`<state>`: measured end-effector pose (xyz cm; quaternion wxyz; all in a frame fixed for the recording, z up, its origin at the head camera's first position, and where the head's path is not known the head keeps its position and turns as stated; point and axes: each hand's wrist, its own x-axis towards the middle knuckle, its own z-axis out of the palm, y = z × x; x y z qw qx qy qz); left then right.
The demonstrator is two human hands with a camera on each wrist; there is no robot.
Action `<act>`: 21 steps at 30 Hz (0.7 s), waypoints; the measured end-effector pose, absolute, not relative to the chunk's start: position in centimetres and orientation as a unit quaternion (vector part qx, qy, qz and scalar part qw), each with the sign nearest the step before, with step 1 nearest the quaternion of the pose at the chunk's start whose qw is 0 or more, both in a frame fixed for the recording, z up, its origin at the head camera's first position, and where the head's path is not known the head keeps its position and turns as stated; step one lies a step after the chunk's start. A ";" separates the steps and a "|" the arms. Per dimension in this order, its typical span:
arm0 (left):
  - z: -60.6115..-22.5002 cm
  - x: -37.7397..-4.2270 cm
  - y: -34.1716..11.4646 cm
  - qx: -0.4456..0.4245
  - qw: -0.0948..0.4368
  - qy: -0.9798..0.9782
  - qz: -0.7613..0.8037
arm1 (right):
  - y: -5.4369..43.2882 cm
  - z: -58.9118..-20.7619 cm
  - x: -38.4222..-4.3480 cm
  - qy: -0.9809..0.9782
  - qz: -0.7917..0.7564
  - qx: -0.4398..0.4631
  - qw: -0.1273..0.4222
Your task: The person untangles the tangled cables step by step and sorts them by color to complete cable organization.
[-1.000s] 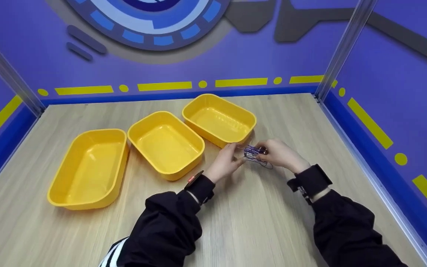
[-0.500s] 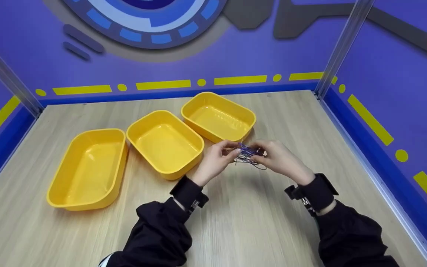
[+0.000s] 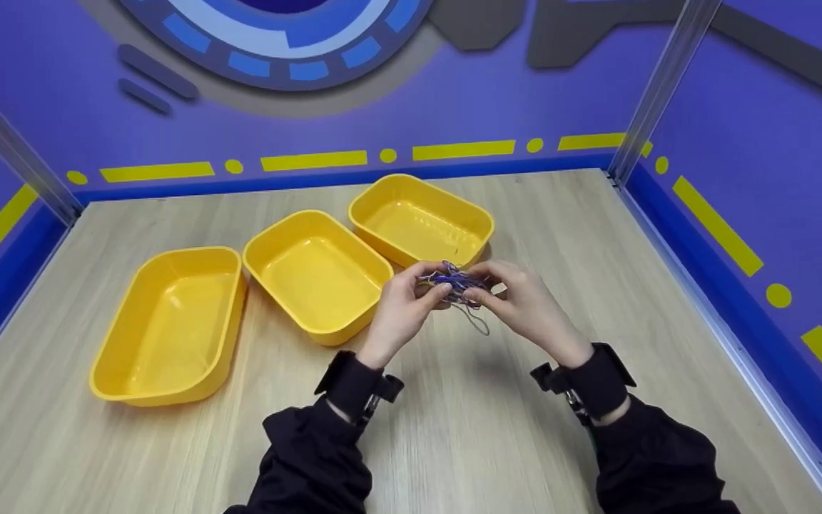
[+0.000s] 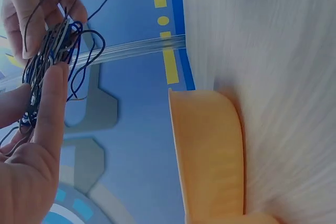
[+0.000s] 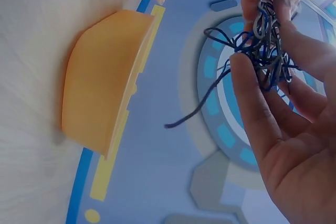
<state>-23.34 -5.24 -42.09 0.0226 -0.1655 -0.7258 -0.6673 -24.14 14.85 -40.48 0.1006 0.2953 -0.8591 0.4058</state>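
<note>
A tangled bundle of thin cords (image 3: 457, 280), blue, dark and greyish, is held above the table between both hands. My left hand (image 3: 400, 308) pinches its left side between thumb and fingers. The right hand (image 3: 529, 308) grips the right side, its thumb lying across the strands. One grey loop hangs below the bundle in the head view. In the left wrist view, loops and a loose end stick out of the cords (image 4: 50, 59). Another dark end trails from the knotted mass (image 5: 268, 51) in the right wrist view. The middle of the bundle is partly hidden by fingers.
Three yellow bins stand on the wooden table (image 3: 447, 442): a left one (image 3: 168, 321), a middle one (image 3: 318, 278) and a back one (image 3: 422, 221) just beyond the hands. Blue-purple panels (image 3: 311, 128) wall in the back and sides.
Both hands have lifted the cord bundle a little and shifted left. The left hand has moved from the bundle's edge to a fuller grip, and the strands look more bunched up.
</note>
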 end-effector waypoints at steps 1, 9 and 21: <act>-42.1 -23.2 -5.3 -0.168 0.028 -0.726 -0.667 | 14.8 -40.5 -24.0 -0.858 0.408 0.293 0.106; -42.0 -23.1 -5.4 -0.174 0.060 -0.729 -0.659 | 14.8 -40.2 -23.6 -0.859 0.418 0.267 0.129; -41.9 -23.7 -6.0 -0.158 0.094 -0.712 -0.678 | 14.7 -40.6 -24.0 -0.866 0.396 0.264 0.152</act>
